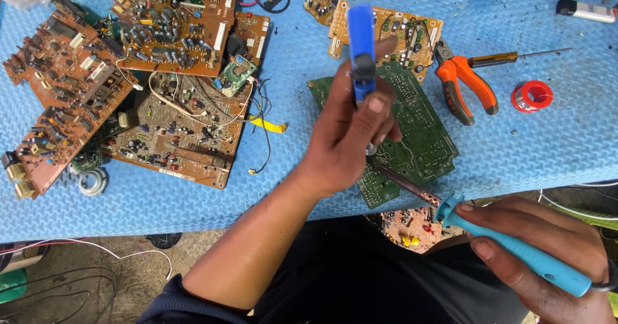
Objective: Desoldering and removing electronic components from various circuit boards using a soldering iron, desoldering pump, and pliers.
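Right hand (pixel 537 247) grips a light-blue-handled soldering iron (pixel 508 247), tip on the green rectangular circuit board (pixel 421 137) (solder side up) lying at the near edge of the blue foam mat (pixel 547 144). Left hand (pixel 351 137) clasps a blue plastic desoldering pump (pixel 362 50) upright over the board. Beyond: orange-handled pliers (pixel 460 86), brown boards (pixel 174 25).

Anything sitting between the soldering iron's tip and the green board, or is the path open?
Nothing visible blocks it. The soldering iron in the right hand reaches the green board; the left hand holds the blue pump just above.
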